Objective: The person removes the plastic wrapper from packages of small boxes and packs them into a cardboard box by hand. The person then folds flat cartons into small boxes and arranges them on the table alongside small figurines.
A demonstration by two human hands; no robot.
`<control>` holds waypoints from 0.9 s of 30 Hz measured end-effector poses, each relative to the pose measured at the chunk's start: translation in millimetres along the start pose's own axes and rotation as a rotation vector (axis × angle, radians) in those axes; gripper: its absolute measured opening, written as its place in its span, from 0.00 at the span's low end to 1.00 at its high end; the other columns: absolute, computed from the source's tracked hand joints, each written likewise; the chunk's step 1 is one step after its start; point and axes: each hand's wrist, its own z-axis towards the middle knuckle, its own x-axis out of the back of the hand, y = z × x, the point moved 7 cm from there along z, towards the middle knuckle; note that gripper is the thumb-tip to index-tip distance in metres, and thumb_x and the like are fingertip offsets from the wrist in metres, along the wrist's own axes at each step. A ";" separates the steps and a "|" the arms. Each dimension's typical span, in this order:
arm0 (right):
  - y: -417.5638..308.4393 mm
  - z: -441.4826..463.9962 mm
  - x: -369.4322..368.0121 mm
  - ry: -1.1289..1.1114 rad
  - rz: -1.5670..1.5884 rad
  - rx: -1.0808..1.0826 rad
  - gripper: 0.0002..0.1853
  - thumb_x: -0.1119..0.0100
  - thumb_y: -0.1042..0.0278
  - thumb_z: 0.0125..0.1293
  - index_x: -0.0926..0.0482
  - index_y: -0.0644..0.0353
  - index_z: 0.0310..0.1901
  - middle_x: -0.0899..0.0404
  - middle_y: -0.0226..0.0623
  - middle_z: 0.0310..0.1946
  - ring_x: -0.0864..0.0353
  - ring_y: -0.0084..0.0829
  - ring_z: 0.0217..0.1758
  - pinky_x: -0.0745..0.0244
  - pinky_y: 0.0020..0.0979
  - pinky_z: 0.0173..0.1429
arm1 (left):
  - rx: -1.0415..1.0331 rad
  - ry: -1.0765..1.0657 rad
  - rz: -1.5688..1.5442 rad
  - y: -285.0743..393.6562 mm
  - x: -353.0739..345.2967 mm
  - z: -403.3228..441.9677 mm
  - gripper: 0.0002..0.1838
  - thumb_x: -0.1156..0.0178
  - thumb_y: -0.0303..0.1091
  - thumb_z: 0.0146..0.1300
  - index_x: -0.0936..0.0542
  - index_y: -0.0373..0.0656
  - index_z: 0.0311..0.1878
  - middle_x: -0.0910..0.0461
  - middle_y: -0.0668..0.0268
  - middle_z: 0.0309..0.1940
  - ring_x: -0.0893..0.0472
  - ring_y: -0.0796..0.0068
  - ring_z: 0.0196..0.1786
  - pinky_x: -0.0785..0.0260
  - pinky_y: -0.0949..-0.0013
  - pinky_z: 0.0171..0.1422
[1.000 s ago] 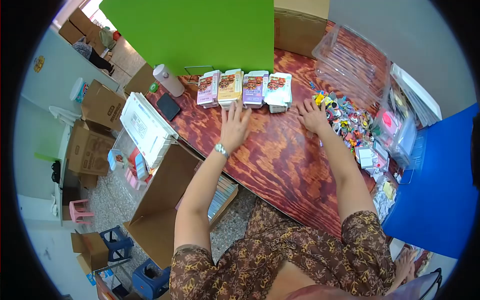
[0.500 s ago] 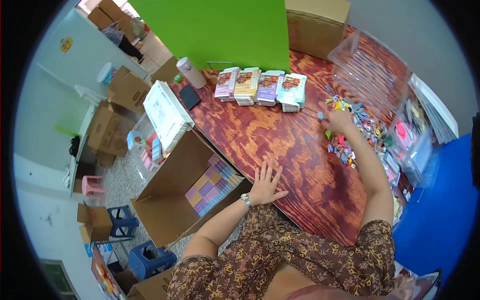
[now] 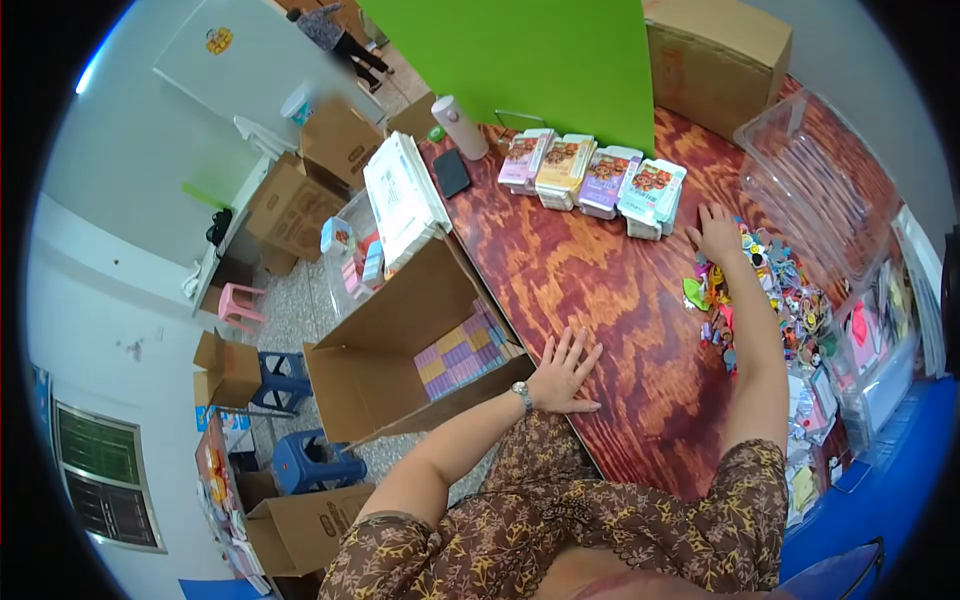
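My left hand lies flat at the table's edge, its fingers spread and nothing under them that I can see. My right hand reaches to the upper left side of a pile of small colourful trinkets; its fingers are apart and low over the table, with nothing visible in them. A lime-green piece sits at the pile's left edge. Left of my right hand stand stacks of small printed boxes: pink, yellow, purple and mint.
An open carton with rows of pastel boxes adjoins the table's left edge. A pink bottle and a dark phone stand near the green panel. Clear plastic trays lie at right. A person stands far back.
My right hand has moved from the pile's near-left part up toward its far edge, and its fingers have spread. My left hand stays flat on the table. The camera view has turned left.
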 end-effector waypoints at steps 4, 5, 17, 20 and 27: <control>-24.2 -24.3 51.3 -0.037 -0.215 0.047 0.27 0.43 0.44 0.65 0.26 0.56 0.56 0.25 0.42 0.52 0.27 0.44 0.59 0.31 0.47 0.61 | 0.015 -0.009 -0.010 0.8 2.8 -0.8 0.59 0.49 0.77 0.56 0.57 0.45 0.79 0.66 0.38 0.77 0.67 0.31 0.77 0.70 0.31 0.75; -30.1 -25.9 59.6 0.001 -0.245 0.043 0.26 0.43 0.45 0.65 0.25 0.55 0.56 0.25 0.42 0.52 0.26 0.44 0.59 0.31 0.46 0.61 | 0.005 -0.016 -0.021 1.9 2.6 0.0 0.60 0.49 0.77 0.56 0.57 0.45 0.79 0.66 0.38 0.77 0.67 0.31 0.78 0.70 0.31 0.75; -118.4 -1.4 45.8 0.095 -0.088 0.351 0.29 0.43 0.46 0.66 0.31 0.45 0.66 0.41 0.42 0.72 0.45 0.46 0.76 0.47 0.62 0.71 | 0.011 0.046 -0.091 -4.1 -9.1 4.0 0.63 0.47 0.79 0.51 0.58 0.46 0.79 0.67 0.43 0.78 0.70 0.37 0.79 0.74 0.35 0.77; -137.5 -6.7 59.6 0.249 -0.205 0.394 0.29 0.41 0.51 0.66 0.31 0.52 0.66 0.37 0.48 0.69 0.40 0.49 0.73 0.43 0.57 0.70 | 0.019 0.065 -0.129 -2.3 -6.0 3.0 0.64 0.45 0.78 0.50 0.57 0.46 0.79 0.66 0.43 0.78 0.70 0.37 0.79 0.75 0.35 0.77; -349.5 -52.0 64.6 -0.008 0.237 0.748 0.17 0.40 0.63 0.65 0.23 0.55 0.55 0.20 0.40 0.51 0.22 0.43 0.54 0.24 0.40 0.55 | -0.020 0.218 -0.263 -3.2 -6.2 0.5 0.62 0.36 0.69 0.46 0.49 0.42 0.77 0.60 0.41 0.77 0.65 0.35 0.78 0.72 0.34 0.77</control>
